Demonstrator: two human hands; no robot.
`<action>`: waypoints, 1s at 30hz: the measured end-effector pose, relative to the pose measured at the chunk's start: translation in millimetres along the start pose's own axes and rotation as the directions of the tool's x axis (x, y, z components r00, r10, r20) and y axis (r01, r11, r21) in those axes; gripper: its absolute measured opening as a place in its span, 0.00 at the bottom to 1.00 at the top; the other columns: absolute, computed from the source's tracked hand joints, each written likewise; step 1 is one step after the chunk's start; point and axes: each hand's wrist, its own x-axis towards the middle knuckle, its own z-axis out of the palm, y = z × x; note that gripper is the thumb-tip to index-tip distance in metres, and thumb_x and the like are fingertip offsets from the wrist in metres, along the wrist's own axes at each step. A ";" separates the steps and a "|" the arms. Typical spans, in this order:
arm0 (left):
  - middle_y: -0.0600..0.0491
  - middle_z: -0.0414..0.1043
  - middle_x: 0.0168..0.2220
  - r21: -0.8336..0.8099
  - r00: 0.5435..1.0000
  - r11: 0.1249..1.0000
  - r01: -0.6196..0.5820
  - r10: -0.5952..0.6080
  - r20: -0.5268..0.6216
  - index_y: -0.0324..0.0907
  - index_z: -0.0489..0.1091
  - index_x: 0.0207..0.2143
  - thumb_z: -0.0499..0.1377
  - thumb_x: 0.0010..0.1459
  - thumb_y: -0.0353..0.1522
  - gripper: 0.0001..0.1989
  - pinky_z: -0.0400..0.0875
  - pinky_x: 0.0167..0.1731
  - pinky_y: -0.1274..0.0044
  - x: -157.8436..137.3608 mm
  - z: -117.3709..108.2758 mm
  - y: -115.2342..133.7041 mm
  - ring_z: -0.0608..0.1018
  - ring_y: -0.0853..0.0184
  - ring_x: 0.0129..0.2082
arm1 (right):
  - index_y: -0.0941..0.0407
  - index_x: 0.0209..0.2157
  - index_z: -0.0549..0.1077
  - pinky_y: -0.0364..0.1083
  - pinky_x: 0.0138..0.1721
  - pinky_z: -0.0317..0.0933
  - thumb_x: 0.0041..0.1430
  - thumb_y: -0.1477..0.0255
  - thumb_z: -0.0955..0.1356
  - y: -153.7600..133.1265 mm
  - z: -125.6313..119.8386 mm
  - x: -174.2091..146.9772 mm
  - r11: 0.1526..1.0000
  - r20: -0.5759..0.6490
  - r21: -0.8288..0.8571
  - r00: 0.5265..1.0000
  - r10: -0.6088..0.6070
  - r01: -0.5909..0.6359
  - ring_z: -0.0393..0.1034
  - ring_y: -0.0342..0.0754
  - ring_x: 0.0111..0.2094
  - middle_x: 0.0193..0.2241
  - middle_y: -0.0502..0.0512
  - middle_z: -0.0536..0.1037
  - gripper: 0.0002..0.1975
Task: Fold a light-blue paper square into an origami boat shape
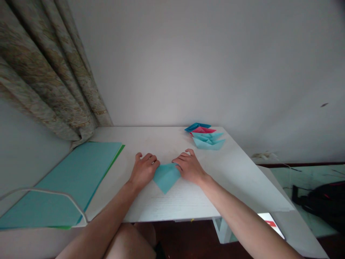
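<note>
A folded light-blue paper (pixel 166 178) lies on the white table in front of me, one point facing my body. My left hand (pixel 145 168) grips its left corner with curled fingers. At the opposite corner, my right hand (pixel 188 164) has thumb and fingers closed on the paper's upper right edge. The fingertips partly cover both side corners. Beyond my right hand sit folded paper boats: two light-blue ones, the nearer (pixel 208 144) in front, then a pink boat (pixel 203 130) and a dark-blue boat (pixel 197 126) by the wall.
A stack of large coloured paper sheets (pixel 81 172), light blue on top, covers the table's left side. A white cable (pixel 51 191) arches over it. A patterned curtain (pixel 48 72) hangs at left. Lower right are a white device (pixel 269 223) and a black bag (pixel 323 201).
</note>
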 end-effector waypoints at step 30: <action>0.46 0.73 0.28 -0.165 0.997 0.986 -0.012 -0.002 -0.082 0.44 0.73 0.31 0.53 0.57 0.23 0.11 0.52 0.57 0.54 13.7 18.2 13.5 0.75 0.55 0.39 | 0.62 0.45 0.73 0.49 0.49 0.64 0.62 0.82 0.63 -10.2 33.6 16.0 0.999 0.042 -0.040 0.999 -0.025 0.027 0.73 0.53 0.44 0.43 0.65 0.78 0.13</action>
